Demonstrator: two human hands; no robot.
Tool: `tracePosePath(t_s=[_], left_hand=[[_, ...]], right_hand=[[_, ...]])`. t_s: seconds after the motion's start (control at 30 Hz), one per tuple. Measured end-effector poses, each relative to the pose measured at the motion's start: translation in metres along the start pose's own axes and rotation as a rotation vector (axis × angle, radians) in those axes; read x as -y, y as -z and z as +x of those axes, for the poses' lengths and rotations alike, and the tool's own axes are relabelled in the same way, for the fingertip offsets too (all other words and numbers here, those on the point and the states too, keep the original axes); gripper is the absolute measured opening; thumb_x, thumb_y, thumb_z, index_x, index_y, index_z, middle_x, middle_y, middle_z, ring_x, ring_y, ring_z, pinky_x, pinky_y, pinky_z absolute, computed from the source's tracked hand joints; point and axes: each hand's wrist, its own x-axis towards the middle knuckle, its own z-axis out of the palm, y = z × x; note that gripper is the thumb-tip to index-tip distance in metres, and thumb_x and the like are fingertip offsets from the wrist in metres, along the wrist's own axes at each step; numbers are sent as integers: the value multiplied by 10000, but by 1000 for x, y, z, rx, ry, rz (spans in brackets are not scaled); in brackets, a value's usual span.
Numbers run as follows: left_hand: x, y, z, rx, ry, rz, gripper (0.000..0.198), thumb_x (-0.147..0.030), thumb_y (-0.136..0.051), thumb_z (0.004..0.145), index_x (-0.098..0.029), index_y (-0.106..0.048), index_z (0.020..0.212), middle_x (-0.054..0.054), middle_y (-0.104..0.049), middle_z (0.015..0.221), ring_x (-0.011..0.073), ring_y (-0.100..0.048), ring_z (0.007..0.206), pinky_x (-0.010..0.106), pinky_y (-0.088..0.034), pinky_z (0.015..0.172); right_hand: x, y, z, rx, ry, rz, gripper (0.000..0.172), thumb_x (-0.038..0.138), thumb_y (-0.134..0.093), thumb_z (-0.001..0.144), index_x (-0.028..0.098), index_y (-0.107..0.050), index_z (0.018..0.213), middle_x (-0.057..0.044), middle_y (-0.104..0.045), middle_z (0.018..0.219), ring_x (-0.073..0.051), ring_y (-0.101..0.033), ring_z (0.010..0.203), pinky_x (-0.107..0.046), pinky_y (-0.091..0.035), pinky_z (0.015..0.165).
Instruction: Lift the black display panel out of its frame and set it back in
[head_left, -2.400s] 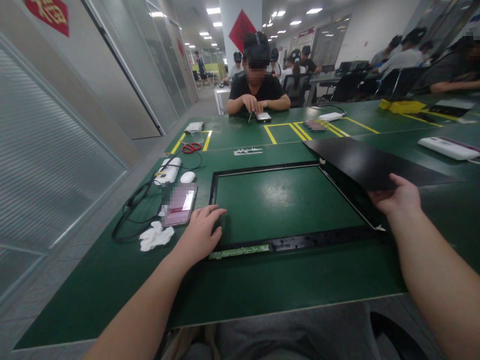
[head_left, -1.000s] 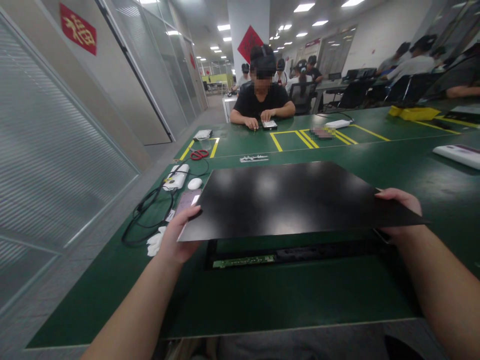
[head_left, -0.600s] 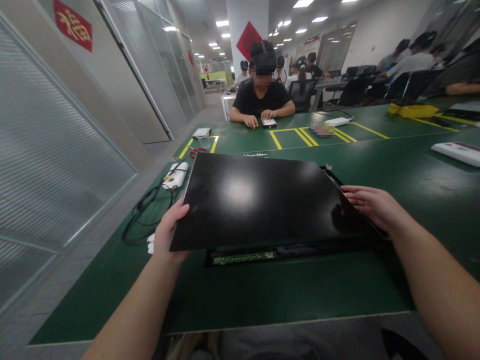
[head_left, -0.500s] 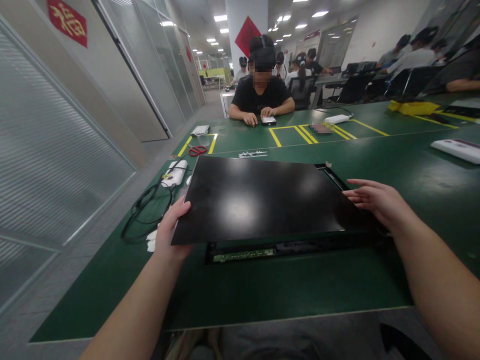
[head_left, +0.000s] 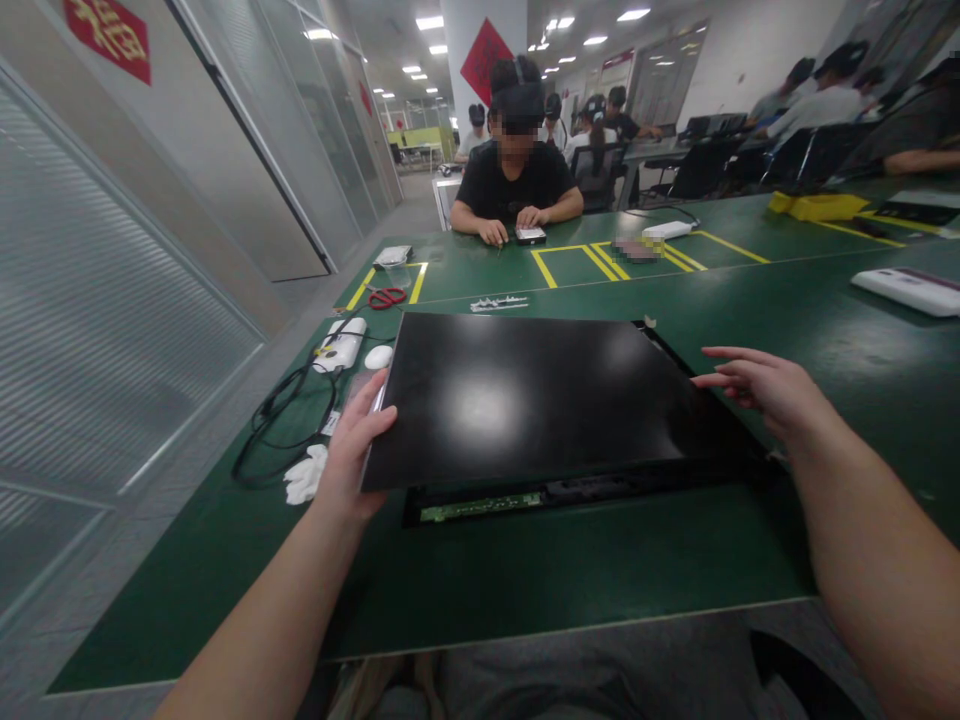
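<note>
A glossy black display panel (head_left: 525,400) lies tilted over a black frame (head_left: 600,487), its left end raised. My left hand (head_left: 360,440) grips that left edge, thumb on top and fingers partly hidden beneath. Beside the panel's right edge is my right hand (head_left: 772,395), fingers stretched out; the index fingertip is at or very near the edge, and I cannot tell whether it touches. A green circuit board strip (head_left: 480,507) shows in the frame's near side. Most of the frame is covered by the panel.
Left of the panel lie a white glove-like bundle (head_left: 306,474), black cables (head_left: 270,420), a white box (head_left: 341,345) and a white round piece (head_left: 379,357). Red-handled scissors (head_left: 388,298) rest farther back. A co-worker (head_left: 517,175) sits across the green table (head_left: 570,570).
The panel's raised left end has come down and shifted slightly right, with my left hand still on it. My right hand has shifted slightly away from the right edge, fingers curling somewhat.
</note>
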Motion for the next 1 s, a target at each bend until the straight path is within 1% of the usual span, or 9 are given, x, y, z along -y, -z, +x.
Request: tracePosePath(t_s=[0.07, 0.13, 0.23, 0.37, 0.47, 0.57, 0.73, 0.87, 1.0], left_hand=[[-1, -2, -1, 9, -14, 1, 643, -260, -876, 626, -203, -746, 1253, 85, -818, 1126, 332, -765, 1067, 331, -631, 848], [-2, -3, -1, 15, -31, 3, 610, -263, -876, 626, -190, -762, 1221, 88, -819, 1124, 332, -757, 1093, 326, -626, 864], [0, -2, 0, 25, -26, 19, 650, -246, -879, 632, -187, -741, 1264, 84, -819, 1134, 319, -757, 1095, 332, -621, 885], [4, 1, 1, -4, -9, 39, 652, -262, -889, 650, -212, -723, 1279, 65, -819, 1133, 325, -757, 1104, 354, -621, 901], [4, 0, 0, 7, 18, 56, 686, -276, -887, 672, -227, -702, 1331, 62, -811, 1172, 327, -748, 1132, 368, -615, 930], [3, -2, -1, 21, 32, 76, 739, -274, -885, 686, -234, -676, 1394, 72, -800, 1227, 333, -734, 1172, 373, -610, 950], [4, -9, -4, 48, 5, 111, 661, -273, -917, 667, -211, -745, 1301, 85, -794, 1265, 354, -689, 1267, 361, -602, 983], [5, -16, -5, 56, 42, 110, 689, -261, -930, 627, -192, -756, 1289, 107, -816, 1195, 383, -684, 1274, 394, -611, 985], [6, -17, -3, 58, 86, 118, 714, -230, -916, 611, -176, -747, 1303, 112, -835, 1095, 379, -734, 1183, 381, -640, 902]], right_hand=[[-1, 3, 2, 49, -13, 1, 329, 91, -561, 853, 156, -730, 1127, -104, -773, 724, -77, -481, 466, -142, -337, 407], [-1, 4, 2, 66, -24, 3, 324, 103, -557, 851, 154, -718, 1128, -125, -776, 734, -82, -467, 454, -151, -309, 392], [0, 2, 1, 54, -35, -2, 273, 119, -561, 848, 150, -703, 1079, -142, -767, 716, -85, -439, 431, -166, -273, 378], [2, -1, -2, 41, -39, -10, 217, 124, -570, 852, 149, -692, 1030, -141, -759, 698, -71, -365, 397, -174, -234, 361], [3, -2, -4, 37, -51, -6, 204, 126, -574, 863, 150, -691, 1029, -139, -761, 706, -58, -314, 386, -172, -219, 356], [4, -1, -5, 20, -61, -5, 187, 110, -560, 873, 149, -690, 1002, -140, -756, 699, -54, -303, 388, -170, -220, 360], [4, 0, -3, -24, -63, 11, 140, 140, -578, 886, 157, -689, 970, -130, -750, 696, -55, -305, 394, -174, -218, 362], [3, 1, -1, -47, -65, 14, 120, 167, -603, 885, 161, -692, 965, -125, -751, 708, -54, -300, 402, -179, -215, 364], [5, -1, -3, -49, -78, -4, 108, 170, -604, 886, 162, -691, 948, -124, -749, 708, -56, -282, 411, -182, -218, 367]])
